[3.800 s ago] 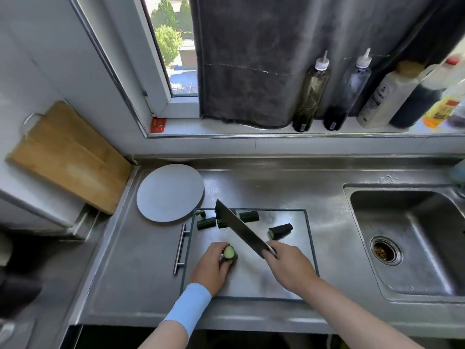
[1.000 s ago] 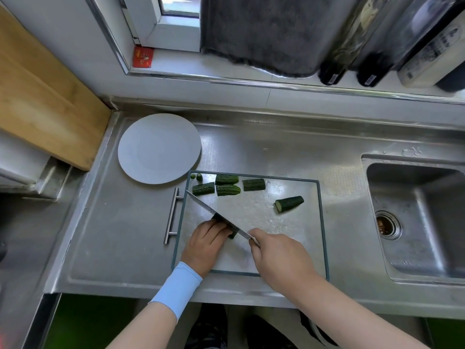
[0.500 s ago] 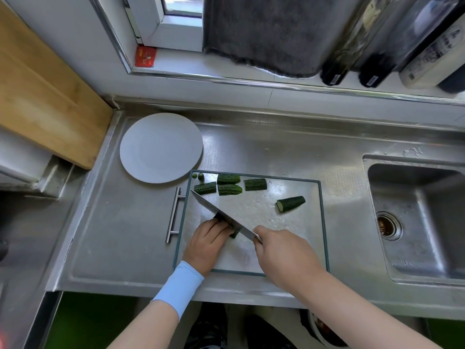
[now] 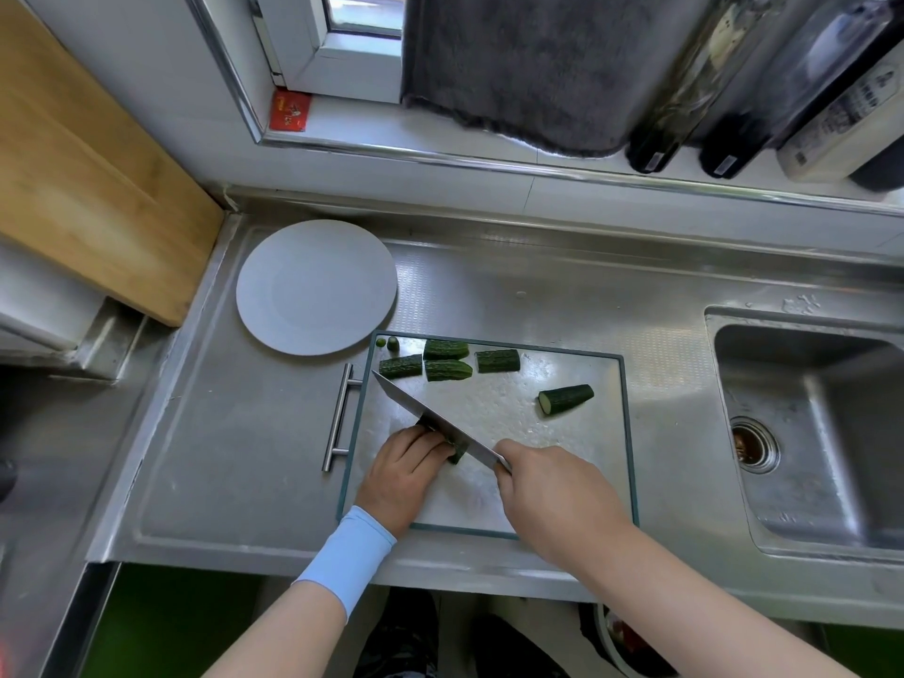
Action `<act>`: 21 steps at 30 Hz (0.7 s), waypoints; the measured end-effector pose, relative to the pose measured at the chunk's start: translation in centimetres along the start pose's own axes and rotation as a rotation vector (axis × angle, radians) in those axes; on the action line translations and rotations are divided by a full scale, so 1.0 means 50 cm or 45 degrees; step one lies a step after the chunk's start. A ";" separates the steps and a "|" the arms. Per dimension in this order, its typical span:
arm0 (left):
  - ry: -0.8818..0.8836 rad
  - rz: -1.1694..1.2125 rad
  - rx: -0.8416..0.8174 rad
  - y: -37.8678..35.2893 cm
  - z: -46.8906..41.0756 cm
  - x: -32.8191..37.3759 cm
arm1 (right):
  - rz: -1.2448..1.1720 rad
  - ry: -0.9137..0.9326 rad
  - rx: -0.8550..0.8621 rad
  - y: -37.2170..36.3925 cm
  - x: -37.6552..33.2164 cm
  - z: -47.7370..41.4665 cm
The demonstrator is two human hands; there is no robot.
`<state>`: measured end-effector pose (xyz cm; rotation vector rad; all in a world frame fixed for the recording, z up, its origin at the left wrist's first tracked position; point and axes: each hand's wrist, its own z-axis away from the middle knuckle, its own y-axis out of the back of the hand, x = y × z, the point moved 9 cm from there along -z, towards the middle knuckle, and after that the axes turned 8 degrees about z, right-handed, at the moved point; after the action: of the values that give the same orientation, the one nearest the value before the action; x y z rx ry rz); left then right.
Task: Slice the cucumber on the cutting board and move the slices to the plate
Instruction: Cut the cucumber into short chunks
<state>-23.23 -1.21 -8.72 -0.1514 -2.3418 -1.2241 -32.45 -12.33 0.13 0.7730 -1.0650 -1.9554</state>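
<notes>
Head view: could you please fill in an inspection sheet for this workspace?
Surface: steel counter with cutting board on it.
Job's things: cucumber piece under the knife; cut pieces at the board's far edge; plate without slices.
Clutter: wooden board leaning at left.
Hands: left hand holds the cucumber piece; right hand grips the knife.
Cables: nothing seen.
Surroundings: sink at right; bottles on the sill, dark cloth beside them.

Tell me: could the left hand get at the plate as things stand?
Probably yes. The plate lies bare beyond the far left corner of the cutting board, nothing standing between; but the left hand first has to release the cucumber piece under the knife.
</notes>
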 end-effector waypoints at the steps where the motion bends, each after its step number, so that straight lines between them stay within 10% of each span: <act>1: 0.002 -0.001 0.002 0.000 0.000 0.000 | -0.001 -0.001 0.000 0.001 -0.001 -0.001; 21: -0.015 0.019 0.013 0.003 0.003 0.001 | 0.059 0.012 -0.054 0.000 -0.011 -0.028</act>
<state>-23.29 -1.01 -8.66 -0.1734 -2.3525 -1.2072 -31.03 -12.43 -0.45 0.7275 -1.0240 -1.9271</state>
